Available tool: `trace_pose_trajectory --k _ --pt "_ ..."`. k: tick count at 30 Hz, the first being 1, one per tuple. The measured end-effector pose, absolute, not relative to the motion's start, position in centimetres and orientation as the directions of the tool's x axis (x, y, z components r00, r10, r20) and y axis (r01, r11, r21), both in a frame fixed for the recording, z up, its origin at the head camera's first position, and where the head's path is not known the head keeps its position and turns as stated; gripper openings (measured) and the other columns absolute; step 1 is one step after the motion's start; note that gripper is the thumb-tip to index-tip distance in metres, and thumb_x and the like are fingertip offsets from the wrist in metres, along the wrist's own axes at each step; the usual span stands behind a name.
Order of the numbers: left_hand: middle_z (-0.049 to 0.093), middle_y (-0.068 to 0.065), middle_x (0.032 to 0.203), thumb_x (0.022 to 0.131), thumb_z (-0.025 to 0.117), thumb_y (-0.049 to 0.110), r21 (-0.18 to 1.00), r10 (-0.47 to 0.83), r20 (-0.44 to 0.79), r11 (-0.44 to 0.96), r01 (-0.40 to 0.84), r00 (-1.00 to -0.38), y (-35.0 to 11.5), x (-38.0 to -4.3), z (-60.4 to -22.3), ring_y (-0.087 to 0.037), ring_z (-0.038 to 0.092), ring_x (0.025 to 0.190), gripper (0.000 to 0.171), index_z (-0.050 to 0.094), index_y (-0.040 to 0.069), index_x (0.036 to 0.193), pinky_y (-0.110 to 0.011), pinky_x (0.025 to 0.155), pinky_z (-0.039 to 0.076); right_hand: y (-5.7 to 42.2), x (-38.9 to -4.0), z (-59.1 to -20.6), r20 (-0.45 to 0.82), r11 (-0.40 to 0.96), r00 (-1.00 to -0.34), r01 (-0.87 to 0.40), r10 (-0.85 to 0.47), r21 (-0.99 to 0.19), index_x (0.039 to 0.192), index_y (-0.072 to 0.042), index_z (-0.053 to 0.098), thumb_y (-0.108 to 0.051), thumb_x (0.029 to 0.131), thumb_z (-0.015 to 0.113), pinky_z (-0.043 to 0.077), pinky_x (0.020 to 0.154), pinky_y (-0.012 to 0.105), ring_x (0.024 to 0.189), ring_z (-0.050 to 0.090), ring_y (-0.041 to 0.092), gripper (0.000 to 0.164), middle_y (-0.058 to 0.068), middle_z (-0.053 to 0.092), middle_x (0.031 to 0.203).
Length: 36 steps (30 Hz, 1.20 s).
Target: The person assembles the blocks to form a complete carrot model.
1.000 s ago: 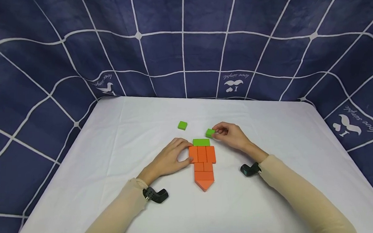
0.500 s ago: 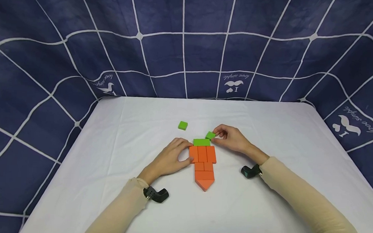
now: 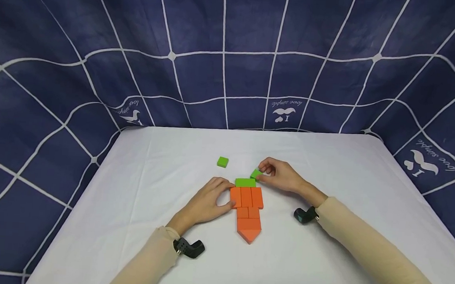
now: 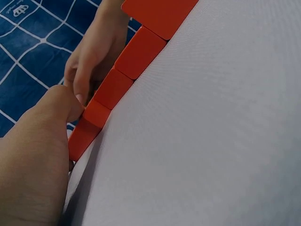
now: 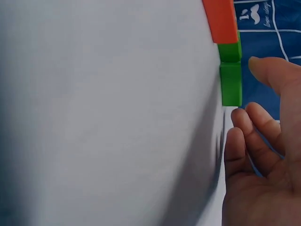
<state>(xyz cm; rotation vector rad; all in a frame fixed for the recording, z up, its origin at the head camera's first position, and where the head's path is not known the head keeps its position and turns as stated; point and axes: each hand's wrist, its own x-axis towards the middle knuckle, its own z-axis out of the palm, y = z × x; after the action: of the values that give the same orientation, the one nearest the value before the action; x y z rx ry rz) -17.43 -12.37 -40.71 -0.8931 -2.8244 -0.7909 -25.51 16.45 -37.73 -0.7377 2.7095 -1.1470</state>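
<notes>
My left hand (image 3: 209, 200) lies along the left side of an arrow-like layout of orange blocks. Its thumb and forefinger hold the ends of the leftmost orange block (image 3: 236, 197) in a row of three; the left wrist view shows the thumb against the orange edge. Against the row's far side lies a green rectangular block (image 3: 245, 183). At that block's far right corner sits a small green block (image 3: 255, 174), slightly turned. My right hand (image 3: 280, 174) is at this small block; in the right wrist view its thumb and loosely bent fingers stand around the green block (image 5: 231, 84), with a gap at the thumb.
Another small green block (image 3: 222, 162) lies farther back, left of the green rectangle. Below the row of three are smaller orange blocks (image 3: 248, 213) and an orange pointed block (image 3: 248, 236). A white cloth (image 3: 322, 263) covers the table, and a blue checked curtain (image 3: 200, 74) hangs behind.
My right hand has brought the small green block slightly nearer the green rectangle and turned it. The left hand has stayed in place. The head view has tilted up a little.
</notes>
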Motion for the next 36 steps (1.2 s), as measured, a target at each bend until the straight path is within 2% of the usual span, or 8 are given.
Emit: trace_pose_trajectory --k 8,16,21,29,36 --pt "0.058 0.003 0.133 0.096 0.067 0.043 0.448 0.522 0.245 0.687 0.573 -0.817 -12.3 -17.4 -40.7 -0.015 0.050 0.130 0.047 0.062 0.018 0.135 -0.038 0.116 0.042 13.9 -27.1 -35.9 0.127 0.604 -0.861 -0.443 -0.492 -0.663 0.107 -0.008 0.069 -0.021 0.092 0.076 0.050 0.079 0.032 0.084 0.057 0.017 0.021 0.003 0.067 0.097" --pt "0.058 0.002 0.133 0.095 0.069 0.041 0.443 0.529 0.260 0.678 0.586 -0.808 -12.4 -17.4 -40.7 -0.016 0.050 0.129 0.047 0.062 0.017 0.134 -0.039 0.115 0.043 10.3 -29.2 -35.2 0.135 0.601 -0.806 -0.530 -0.576 -0.598 0.115 -0.005 0.070 -0.022 0.093 0.075 0.056 0.089 0.035 0.098 0.065 0.021 0.029 0.007 0.071 0.106" --pt "0.058 0.001 0.133 0.095 0.069 0.040 0.446 0.534 0.264 0.671 0.593 -0.803 -12.4 -17.6 -40.8 -0.016 0.050 0.129 0.047 0.062 0.016 0.134 -0.039 0.114 0.044 8.5 -30.2 -35.1 0.102 0.618 -0.783 -0.556 -0.613 -0.556 0.122 -0.003 0.069 -0.024 0.093 0.074 0.055 0.092 0.037 0.103 0.066 0.023 0.036 0.009 0.072 0.112" --pt "0.058 0.001 0.131 0.095 0.069 0.041 0.443 0.537 0.257 0.674 0.592 -0.804 -12.5 -17.8 -40.9 -0.016 0.051 0.127 0.047 0.063 0.017 0.134 -0.038 0.113 0.044 6.2 -30.8 -35.1 0.041 0.652 -0.772 -0.563 -0.634 -0.508 0.124 -0.003 0.068 -0.025 0.093 0.074 0.050 0.106 0.040 0.113 0.067 0.025 0.038 0.010 0.074 0.118" --pt "0.057 0.001 0.134 0.097 0.067 0.042 0.451 0.541 0.239 0.673 0.586 -0.806 -12.5 -17.8 -40.6 -0.017 0.049 0.129 0.048 0.061 0.016 0.136 -0.038 0.114 0.043 5.2 -30.7 -35.3 -0.036 0.703 -0.791 -0.521 -0.611 -0.485 0.123 -0.009 0.069 -0.029 0.094 0.074 0.050 0.105 0.038 0.114 0.066 0.022 0.036 0.008 0.073 0.118"
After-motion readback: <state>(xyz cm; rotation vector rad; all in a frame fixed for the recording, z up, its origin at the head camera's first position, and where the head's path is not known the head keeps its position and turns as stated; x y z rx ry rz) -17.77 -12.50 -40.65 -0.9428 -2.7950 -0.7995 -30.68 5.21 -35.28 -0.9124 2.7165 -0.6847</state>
